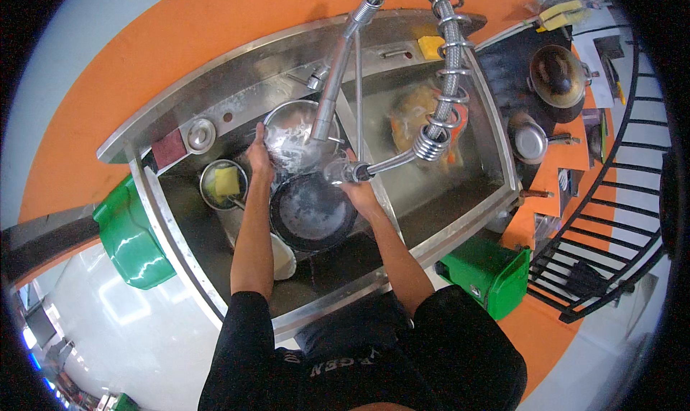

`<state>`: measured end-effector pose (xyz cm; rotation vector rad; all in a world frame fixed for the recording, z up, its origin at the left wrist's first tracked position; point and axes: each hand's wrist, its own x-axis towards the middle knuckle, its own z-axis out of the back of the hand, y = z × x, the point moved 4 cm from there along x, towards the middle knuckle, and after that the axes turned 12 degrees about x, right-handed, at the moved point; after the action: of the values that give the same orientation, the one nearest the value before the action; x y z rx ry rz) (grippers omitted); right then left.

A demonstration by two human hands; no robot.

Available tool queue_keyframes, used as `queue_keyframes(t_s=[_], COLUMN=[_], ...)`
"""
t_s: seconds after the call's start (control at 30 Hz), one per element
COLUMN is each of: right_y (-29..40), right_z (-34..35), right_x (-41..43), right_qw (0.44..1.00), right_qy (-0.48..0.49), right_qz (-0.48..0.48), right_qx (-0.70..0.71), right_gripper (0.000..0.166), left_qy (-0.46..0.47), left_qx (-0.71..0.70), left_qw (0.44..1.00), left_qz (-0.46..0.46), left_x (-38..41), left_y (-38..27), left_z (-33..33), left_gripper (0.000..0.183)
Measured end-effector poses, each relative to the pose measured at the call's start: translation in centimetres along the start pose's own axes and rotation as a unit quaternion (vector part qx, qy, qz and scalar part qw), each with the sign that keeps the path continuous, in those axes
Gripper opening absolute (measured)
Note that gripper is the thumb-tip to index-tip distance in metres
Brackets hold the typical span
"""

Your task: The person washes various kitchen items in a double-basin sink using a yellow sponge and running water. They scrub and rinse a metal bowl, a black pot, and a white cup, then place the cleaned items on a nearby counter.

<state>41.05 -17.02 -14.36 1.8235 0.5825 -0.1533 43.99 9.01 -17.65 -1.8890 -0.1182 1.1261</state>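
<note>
Fingers of my left hand (260, 155) grip the left rim of a shiny metal pot (291, 125) in the left basin of a stainless steel sink (431, 252). A metal faucet spout (323, 120) points into this pot, where the water looks splashed and foamy. Beside the pot's lower right edge is my right hand (362, 195), partly hidden behind a spray head (338, 171) on a braided hose (453, 49). Whether it holds the pot or the spray head cannot be made out. Just below sits a dark round pan (312, 209) with cloudy liquid in it.
A small pot (205, 198) holding a yellow sponge (226, 182) stands at left, near a pale dish (284, 257). Orange-and-yellow items (415, 114) lie in the right basin's cloudy water. A wok (558, 76) and saucepan (530, 141) rest at right. Green bins (132, 238) flank the sink.
</note>
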Motion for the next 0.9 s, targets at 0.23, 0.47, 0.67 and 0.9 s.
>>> queue_keyframes(t_s=[0.23,0.47,0.67,0.9], right_y=[2.8,10.7,9.3,3.8], right_z=[1.1,-2.8,-2.4,4.5], right_x=[-0.1,3.2,1.9,7.3], right_qw=[0.968,0.881,0.944,0.946], right_qy=[0.002,0.011,-0.029,-0.26], right_qz=[0.173,0.196,0.04,0.124], right_qx=[-0.181,-0.43,-0.326,-0.146], right_gripper=[0.046,0.048,0.04,0.043], left_qy=[0.177,0.197,0.14,0.014], left_qx=[-0.074,0.193,0.034,0.267], left_qw=[0.98,0.959,0.987,0.878], left_qz=[0.061,0.064,0.064,-0.397], left_x=[0.5,-4.2,-4.9,-11.9], left_y=[4.0,8.3,8.1,5.8], left_z=[-2.0,-4.0,-2.2,-4.9], left_gripper=[0.044,0.047,0.044,0.053])
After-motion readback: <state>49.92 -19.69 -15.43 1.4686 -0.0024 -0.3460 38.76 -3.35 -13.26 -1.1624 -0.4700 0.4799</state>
